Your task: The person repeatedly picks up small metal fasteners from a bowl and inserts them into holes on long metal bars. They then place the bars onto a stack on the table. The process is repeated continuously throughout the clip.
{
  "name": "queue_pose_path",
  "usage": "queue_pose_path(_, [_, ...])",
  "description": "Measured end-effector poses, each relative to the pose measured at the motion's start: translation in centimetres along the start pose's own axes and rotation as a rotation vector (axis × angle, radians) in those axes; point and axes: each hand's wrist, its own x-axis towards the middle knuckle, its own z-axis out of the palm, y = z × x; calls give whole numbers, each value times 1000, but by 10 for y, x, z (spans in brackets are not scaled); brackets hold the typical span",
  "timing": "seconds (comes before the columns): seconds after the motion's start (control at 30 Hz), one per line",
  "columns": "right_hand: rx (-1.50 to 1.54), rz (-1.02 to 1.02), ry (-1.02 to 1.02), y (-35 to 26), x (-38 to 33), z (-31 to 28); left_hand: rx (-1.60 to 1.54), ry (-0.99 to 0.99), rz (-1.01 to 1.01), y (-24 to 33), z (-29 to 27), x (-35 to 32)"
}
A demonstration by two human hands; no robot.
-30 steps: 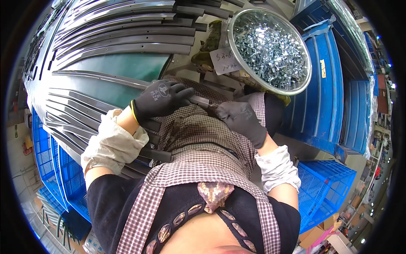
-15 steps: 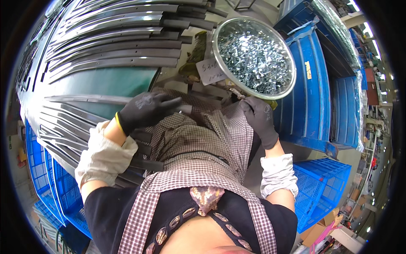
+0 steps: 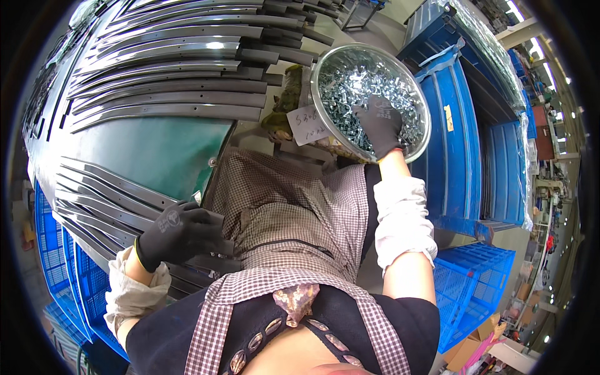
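Left of the left fingers, past the wrist, stands a blue crate (image 3: 51, 228). Closer in, dark strips (image 3: 106, 187) run up to and beneath the left hand (image 3: 181, 234), which wears a black glove. Its fingers lie bent across the strips near their ends; whether they grip one, I cannot tell. Beyond these fingers is a green tabletop (image 3: 162, 147), with further strips (image 3: 169, 87) in rows past it. Right of the left fingertips, a checked apron (image 3: 294, 212) covers the lap. Just left of the right fingers, outside the bowl (image 3: 427, 119), a white card (image 3: 306, 125) leans. Metal clips (image 3: 350, 81) fill the bowl all round the right hand (image 3: 380, 125), also gloved. Its fingers reach down among them; whether they pinch any, I cannot tell. Right of those fingers stands a blue bin (image 3: 459, 144), and behind the right wrist, toward the body, a second crate (image 3: 465, 287).
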Motion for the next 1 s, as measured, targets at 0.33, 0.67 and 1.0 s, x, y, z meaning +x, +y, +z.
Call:
queue_pose_path(0.33, [553,6,253,17,5,26,550,520,-133,-106,-34,82])
queue_pose_path(0.67, [1296,151,64,40,-28,-1,563,308,-76,-100,-2,94])
queue_pose_path(1.0, [1490,-683,-52,-68,-182,-2,-33,255,-82,4,31,86])
